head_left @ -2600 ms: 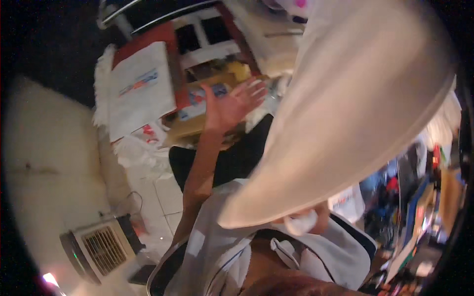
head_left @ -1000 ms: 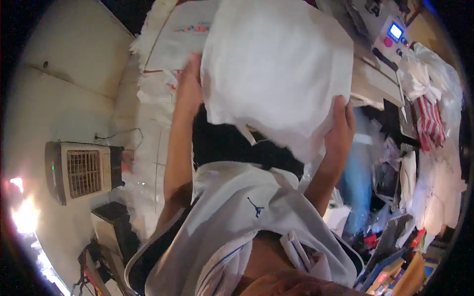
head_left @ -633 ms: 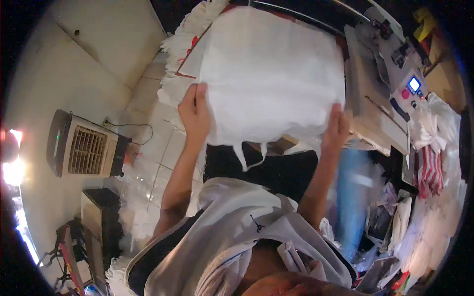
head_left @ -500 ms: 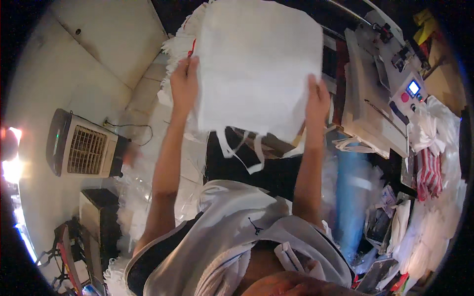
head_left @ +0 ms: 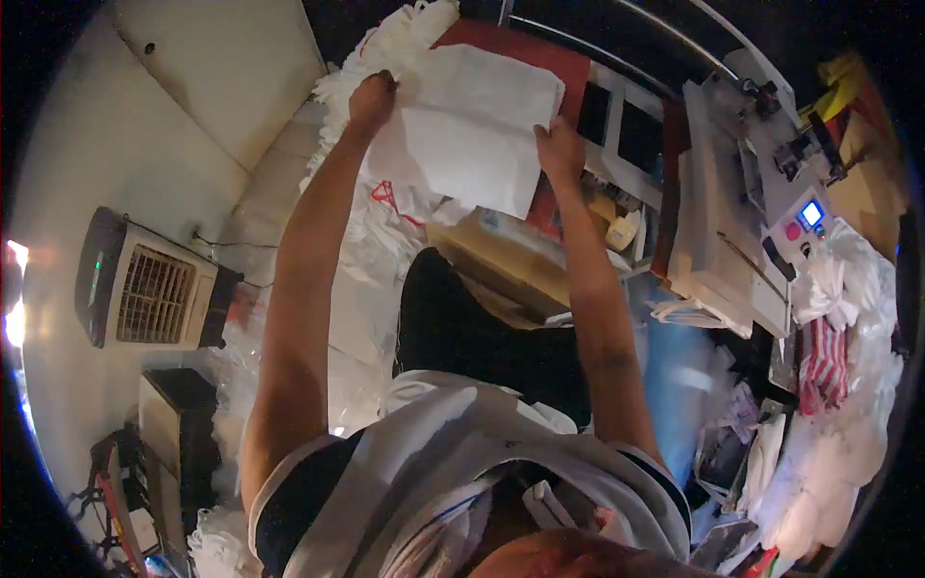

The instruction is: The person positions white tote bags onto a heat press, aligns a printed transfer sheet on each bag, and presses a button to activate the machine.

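A white cloth bag (head_left: 472, 135) hangs spread between my two hands in front of me. My left hand (head_left: 372, 99) is closed on its left edge, with the fingertips partly hidden. My right hand (head_left: 560, 149) pinches the opposite edge between thumb and fingers. Beneath and to the left lies a pile of similar white bags (head_left: 409, 29) with ruffled edges. Just under the held bag, a thin red ribbon (head_left: 385, 196) shows against the white cloth. The held bag's handles cannot be made out now.
Past the bag is a dark red board (head_left: 568, 67) beside a metal frame. At the right stands a machine with a lit control panel (head_left: 807, 214). An open cardboard box (head_left: 511, 260) sits below the bag, and an air cooler (head_left: 154, 289) is at the left.
The bag has moved away from me and now looks smaller and tilted, its dangling handles no longer visible. Both hands went with it, the right one inward. The red board and ribbon came into view.
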`<state>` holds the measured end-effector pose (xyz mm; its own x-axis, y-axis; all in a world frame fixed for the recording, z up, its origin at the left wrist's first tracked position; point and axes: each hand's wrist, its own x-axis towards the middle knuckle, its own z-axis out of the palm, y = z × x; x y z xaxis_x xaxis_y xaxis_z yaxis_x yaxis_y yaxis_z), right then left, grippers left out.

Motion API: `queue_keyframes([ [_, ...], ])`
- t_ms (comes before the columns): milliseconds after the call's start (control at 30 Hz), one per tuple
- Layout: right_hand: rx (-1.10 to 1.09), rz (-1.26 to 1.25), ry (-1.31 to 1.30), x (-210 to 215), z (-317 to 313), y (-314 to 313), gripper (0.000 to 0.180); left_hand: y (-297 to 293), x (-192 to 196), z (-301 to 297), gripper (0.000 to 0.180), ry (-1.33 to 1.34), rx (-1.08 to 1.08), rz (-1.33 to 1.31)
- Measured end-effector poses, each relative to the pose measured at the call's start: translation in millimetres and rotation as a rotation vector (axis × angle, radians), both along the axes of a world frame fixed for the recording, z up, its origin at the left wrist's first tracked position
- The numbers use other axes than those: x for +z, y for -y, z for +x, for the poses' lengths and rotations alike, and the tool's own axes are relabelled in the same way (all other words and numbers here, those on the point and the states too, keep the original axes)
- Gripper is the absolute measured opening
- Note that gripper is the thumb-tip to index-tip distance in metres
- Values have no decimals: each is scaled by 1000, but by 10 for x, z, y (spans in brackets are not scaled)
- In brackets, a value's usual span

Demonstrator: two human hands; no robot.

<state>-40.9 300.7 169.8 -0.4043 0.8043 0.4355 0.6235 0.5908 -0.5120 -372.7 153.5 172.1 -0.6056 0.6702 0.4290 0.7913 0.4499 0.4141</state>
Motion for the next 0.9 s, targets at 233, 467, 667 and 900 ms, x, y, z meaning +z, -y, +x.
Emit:
queue_keyframes([
  [233, -32, 23, 267, 83, -93, 177, 39, -175, -145, -180, 23, -28, -21, -151],
  [467, -29, 67, 305, -18, -88, -9, 38, -297, -280, -208, 22, 47, -20, -163],
  [667, -16, 43, 235, 85, -175, 96, 37, -91, -562, -917, 34, -3, -85, 9],
  [900, -222, -185, -93, -1687, 1954, -1023, 32, 254, -103, -50, 36, 367, -172, 482],
])
